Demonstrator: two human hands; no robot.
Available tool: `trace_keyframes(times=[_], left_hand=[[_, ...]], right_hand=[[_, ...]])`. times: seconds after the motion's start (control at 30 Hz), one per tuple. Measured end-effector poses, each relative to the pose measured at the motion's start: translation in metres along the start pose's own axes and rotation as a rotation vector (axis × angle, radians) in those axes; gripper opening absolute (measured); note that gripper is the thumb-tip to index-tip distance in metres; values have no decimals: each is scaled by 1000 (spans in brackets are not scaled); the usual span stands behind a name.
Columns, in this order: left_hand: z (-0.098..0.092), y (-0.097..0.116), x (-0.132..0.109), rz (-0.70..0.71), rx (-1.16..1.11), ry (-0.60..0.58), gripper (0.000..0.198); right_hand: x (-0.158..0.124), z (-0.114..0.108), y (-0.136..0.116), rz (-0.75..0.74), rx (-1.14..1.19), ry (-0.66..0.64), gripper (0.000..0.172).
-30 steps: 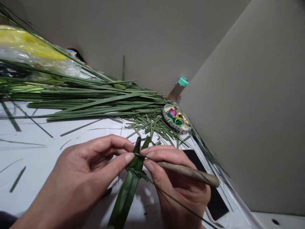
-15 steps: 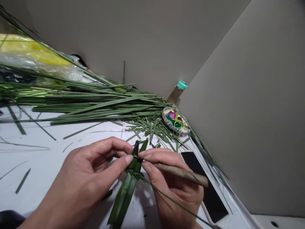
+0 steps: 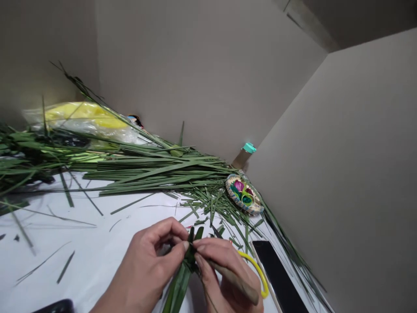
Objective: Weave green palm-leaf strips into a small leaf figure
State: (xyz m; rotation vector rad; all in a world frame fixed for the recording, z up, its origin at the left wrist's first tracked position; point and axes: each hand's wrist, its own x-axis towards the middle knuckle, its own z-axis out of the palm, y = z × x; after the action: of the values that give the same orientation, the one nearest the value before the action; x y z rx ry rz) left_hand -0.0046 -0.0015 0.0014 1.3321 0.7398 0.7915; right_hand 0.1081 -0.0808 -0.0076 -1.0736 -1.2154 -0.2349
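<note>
My left hand (image 3: pixel 148 263) pinches a folded green leaf-strip piece (image 3: pixel 179 282) between thumb and forefinger near its upper end. Two short leaf ends stick up above the fingertips. Against the same spot press the thumb and forefinger of my right hand (image 3: pixel 228 269). A brown tapered stick (image 3: pixel 239 284) lies across that hand, its tip hidden at the fingers. The leaf piece's lower end runs out of view at the bottom edge. Its folds under the fingers are mostly covered.
A long pile of green leaf strips (image 3: pixel 156 167) lies across the back of the white table (image 3: pixel 107 243). At right are a small woven basket (image 3: pixel 229 191), a phone (image 3: pixel 276 278) and a yellow loop handle (image 3: pixel 263 280). A teal-capped bottle (image 3: pixel 241 158) stands by the wall; plastic bags (image 3: pixel 87 117) lie back left.
The view has tilted up, so hands and table appear lower and the yellow loop handle shows. Both hands keep pinching the leaf piece at nearly the same spot.
</note>
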Motion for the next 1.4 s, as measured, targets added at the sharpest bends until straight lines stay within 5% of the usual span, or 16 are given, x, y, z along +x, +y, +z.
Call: trace_keyframes(times=[0.23, 0.77, 1.4], left_hand=[[5, 3, -1, 22, -28, 40, 10], [4, -5, 6, 21, -55, 0, 12], [7, 6, -1, -65, -22, 82, 16]], right_hand=[[-2, 3, 0, -46, -23, 34, 27], [5, -8, 7, 136, 88, -47, 33], [-13, -2, 6, -41, -85, -16, 23]])
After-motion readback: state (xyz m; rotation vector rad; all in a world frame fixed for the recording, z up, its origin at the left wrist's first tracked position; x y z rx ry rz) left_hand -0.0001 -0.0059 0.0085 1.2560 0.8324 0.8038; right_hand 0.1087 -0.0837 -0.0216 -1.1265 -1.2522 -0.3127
